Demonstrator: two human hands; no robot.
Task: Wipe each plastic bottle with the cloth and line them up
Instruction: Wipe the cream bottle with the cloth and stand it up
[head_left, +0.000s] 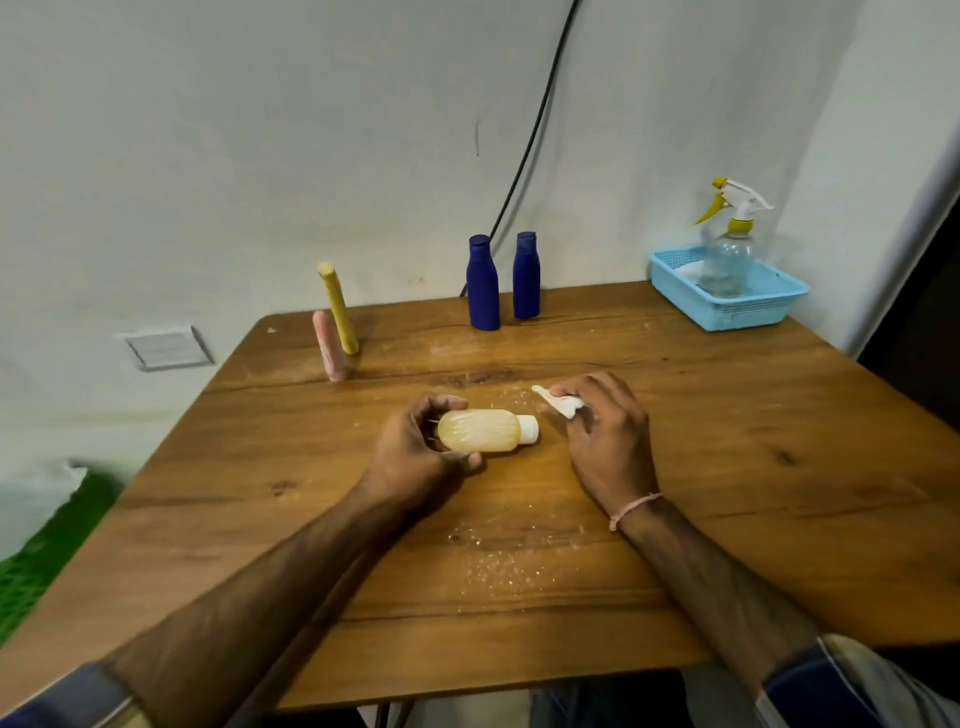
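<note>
My left hand (415, 452) grips a pale yellow plastic bottle (480, 430) with a white cap, held on its side just above the table, cap pointing right. My right hand (605, 436) holds a small white cloth (556, 401), mostly hidden under the fingers, a short way right of the cap. Two dark blue bottles (483, 283) (526, 275) stand upright side by side at the back of the table. A tall yellow bottle (338, 307) and a shorter pink bottle (330, 345) stand at the back left.
A light blue basket (727, 306) at the back right corner holds a clear spray bottle (730, 249) with a yellow-and-white trigger. The wooden table (727, 467) carries white specks near the middle and front. A black cable runs down the wall behind the blue bottles.
</note>
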